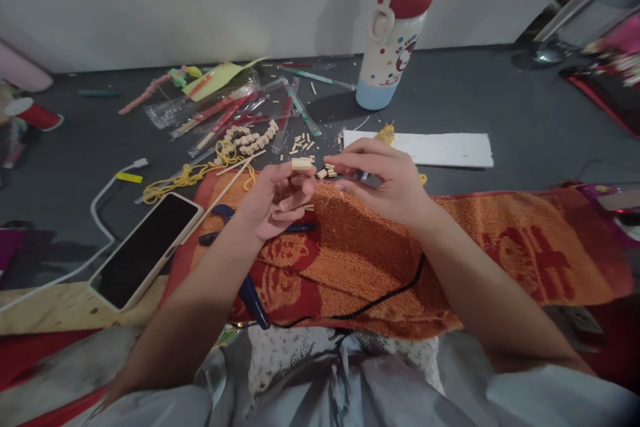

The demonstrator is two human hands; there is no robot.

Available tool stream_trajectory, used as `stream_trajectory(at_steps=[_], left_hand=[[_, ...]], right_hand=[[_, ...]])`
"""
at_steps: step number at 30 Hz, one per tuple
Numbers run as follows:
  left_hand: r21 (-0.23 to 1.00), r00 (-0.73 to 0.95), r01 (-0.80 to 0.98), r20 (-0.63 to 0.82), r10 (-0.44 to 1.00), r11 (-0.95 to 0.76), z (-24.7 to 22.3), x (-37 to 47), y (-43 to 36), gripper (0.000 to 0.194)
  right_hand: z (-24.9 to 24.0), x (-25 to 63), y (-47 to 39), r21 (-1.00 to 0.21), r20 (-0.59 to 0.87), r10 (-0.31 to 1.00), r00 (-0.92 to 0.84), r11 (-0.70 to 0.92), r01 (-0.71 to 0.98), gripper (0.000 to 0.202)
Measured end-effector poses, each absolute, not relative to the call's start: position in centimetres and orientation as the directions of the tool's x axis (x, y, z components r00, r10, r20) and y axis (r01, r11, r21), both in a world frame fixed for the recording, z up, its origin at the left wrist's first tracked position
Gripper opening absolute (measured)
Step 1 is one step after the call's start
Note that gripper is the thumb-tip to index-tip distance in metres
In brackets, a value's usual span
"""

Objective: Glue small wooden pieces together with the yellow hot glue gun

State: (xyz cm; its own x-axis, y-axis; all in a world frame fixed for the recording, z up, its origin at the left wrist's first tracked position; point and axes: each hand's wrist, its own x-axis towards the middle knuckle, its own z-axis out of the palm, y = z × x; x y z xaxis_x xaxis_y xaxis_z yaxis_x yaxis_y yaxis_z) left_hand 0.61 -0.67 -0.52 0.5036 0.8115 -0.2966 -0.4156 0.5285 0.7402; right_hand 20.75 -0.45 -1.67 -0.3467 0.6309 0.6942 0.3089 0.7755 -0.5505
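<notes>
Well, from the head view, the left hand (pixel 280 203) pinches a small pale wooden piece (pixel 301 164) at its fingertips, just above the far edge of the orange towel (pixel 360 247), probably lifted there to be easy to see and turn. The right hand (pixel 393 180) is loosely open beside it, thumb and forefinger parted, with nothing I can make out between them. Short wooden bits (pixel 303 144) lie just beyond, presumably kept within easy reach, and the towel seems to pad the work spot. The left forearm hides part of a blue-handled tool (pixel 254 303); the right hand partly covers the white strip (pixel 450 149) and a yellow thing (pixel 387 134) too blurred to name.
</notes>
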Motion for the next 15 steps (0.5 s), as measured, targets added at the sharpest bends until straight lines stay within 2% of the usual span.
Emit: stream_trajectory(at_steps=[7, 15], left_hand=[[0.795, 0.595, -0.359, -0.208, 0.776, 0.489, -0.8, 0.7, -0.9, 0.036], [0.825, 0.675, -0.283, -0.19, 0.712, 0.489, -1.0, 0.9, -1.3, 0.039]], right_hand=[[-1.3, 20.3, -1.2, -0.573, 0.694, 0.63, -0.348, 0.776, 0.263, 0.027], [-0.4, 19.9, -2.1, -0.585, 0.686, 0.617, -0.386, 0.783, 0.214, 0.026]])
